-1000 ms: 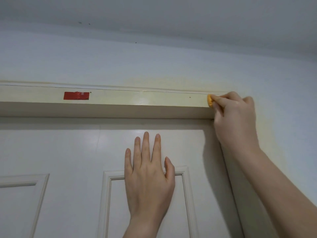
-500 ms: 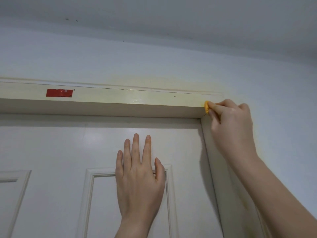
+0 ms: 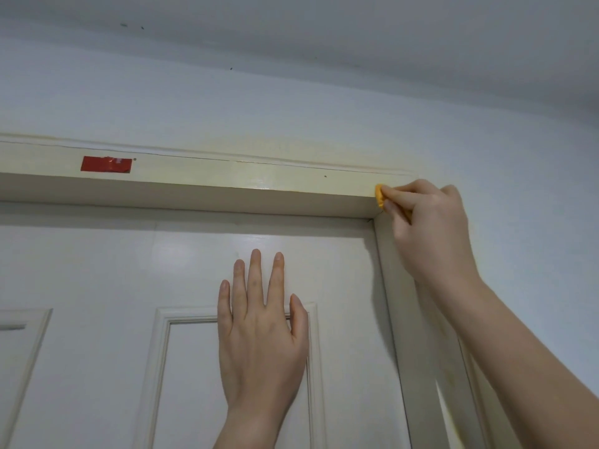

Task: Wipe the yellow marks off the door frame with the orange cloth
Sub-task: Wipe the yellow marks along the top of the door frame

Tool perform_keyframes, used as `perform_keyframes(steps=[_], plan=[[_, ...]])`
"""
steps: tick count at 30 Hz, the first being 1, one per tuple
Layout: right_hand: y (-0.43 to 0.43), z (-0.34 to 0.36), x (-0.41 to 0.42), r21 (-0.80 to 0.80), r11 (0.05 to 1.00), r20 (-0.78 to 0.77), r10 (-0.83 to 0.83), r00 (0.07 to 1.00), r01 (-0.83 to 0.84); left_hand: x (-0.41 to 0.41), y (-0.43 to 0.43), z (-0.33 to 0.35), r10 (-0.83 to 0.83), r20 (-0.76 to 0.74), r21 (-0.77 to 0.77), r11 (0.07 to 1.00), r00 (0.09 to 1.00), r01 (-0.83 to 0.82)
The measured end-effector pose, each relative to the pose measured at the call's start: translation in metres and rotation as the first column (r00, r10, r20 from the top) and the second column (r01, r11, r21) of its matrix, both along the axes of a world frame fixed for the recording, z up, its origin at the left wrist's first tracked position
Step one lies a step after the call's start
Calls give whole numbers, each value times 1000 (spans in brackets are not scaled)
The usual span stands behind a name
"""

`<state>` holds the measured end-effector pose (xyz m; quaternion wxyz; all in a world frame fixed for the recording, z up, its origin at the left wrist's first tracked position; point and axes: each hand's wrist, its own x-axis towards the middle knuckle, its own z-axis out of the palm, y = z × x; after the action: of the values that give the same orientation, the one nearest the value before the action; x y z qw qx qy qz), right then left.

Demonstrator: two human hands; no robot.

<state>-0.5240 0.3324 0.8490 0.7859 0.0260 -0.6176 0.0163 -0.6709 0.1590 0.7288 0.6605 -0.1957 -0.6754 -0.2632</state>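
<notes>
Looking up from the head view, a white panelled door (image 3: 97, 286) is seen beneath the cream top rail of the door frame (image 3: 227, 183). The right hand (image 3: 428, 228) is raised to the frame's upper right corner, and its fingers are closed around a small orange cloth (image 3: 379, 196), pinched between thumb and fingertips. Only a little of the cloth is visible (the rest is hidden inside the grip), and it is pressed against the right end of the top rail, just above the joint with the upright. The left hand (image 3: 259, 325) is laid flat on the door, fingers spread and pointing upward, holding nothing; its palm is placed over the upper edge of a raised panel moulding. A red strip of tape (image 3: 106, 164) is stuck on the face of the rail, well apart to the left. Faint yellow marks (image 3: 291, 147) are spread over the wall above the rail and beside the right upright. A grey ceiling (image 3: 356, 37) is seen above.
</notes>
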Motion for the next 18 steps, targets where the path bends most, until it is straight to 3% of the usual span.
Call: perform_keyframes(steps=[5,10,18], plan=[[8,1,6,-124,991,-50,37,998,-43,0,-1,-1,-27,-2,3,1000,1000,27],[-17,4,-11,-41,999,-60,17,998,-19,0,-2,-1,-41,-14,-3,999,999,41],[-13,2,1,-180,984,-28,8,1000,-13,-3,-7,-2,-73,-18,-54,996,997,72]])
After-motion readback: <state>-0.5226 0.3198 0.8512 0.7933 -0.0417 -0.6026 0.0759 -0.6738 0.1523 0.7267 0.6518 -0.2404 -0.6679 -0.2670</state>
